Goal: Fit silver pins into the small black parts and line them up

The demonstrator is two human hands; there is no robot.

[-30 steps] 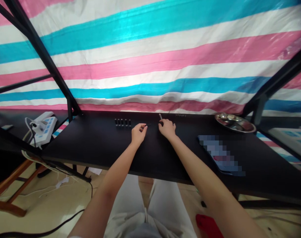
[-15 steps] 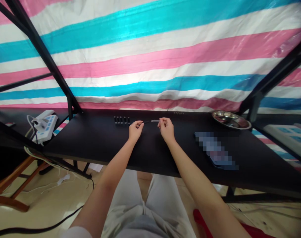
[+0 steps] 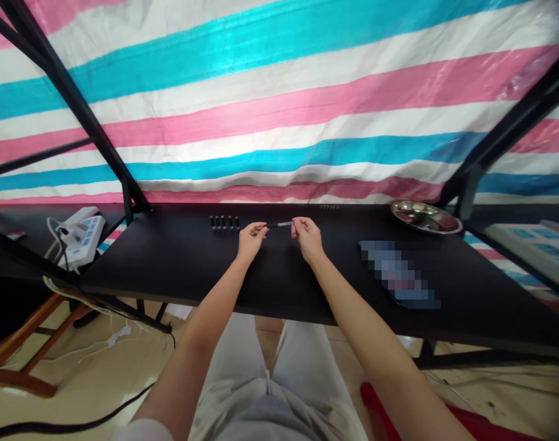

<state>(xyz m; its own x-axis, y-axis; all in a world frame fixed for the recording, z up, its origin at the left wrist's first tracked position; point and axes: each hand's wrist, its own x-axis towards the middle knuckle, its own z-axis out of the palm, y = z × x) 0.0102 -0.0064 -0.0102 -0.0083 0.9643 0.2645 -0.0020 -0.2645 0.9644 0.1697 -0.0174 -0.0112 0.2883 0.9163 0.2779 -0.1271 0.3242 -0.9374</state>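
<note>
My left hand (image 3: 252,240) pinches one end of a slim black pen piece (image 3: 272,226) between thumb and fingertips. Opposite it, my right hand (image 3: 308,237) is closed on the far end of a clear pen tube (image 3: 284,224). The two pieces lie in one line, held level just above the table, and their inner ends meet or overlap; how deep one sits in the other is too small to tell. Left of my left hand, several short black cylinders (image 3: 224,223) with pale ends stand in a row.
The black table (image 3: 178,263) holds a round shiny metal dish (image 3: 426,218) at the back right. A blurred-out blue object (image 3: 396,274) lies before it. Several tiny pieces (image 3: 329,207) sit along the back edge. A white power strip (image 3: 89,239) is on the left.
The gap between the black piece and the clear tube has closed; their ends now meet. My right hand has moved slightly left. The view has shifted a little.
</note>
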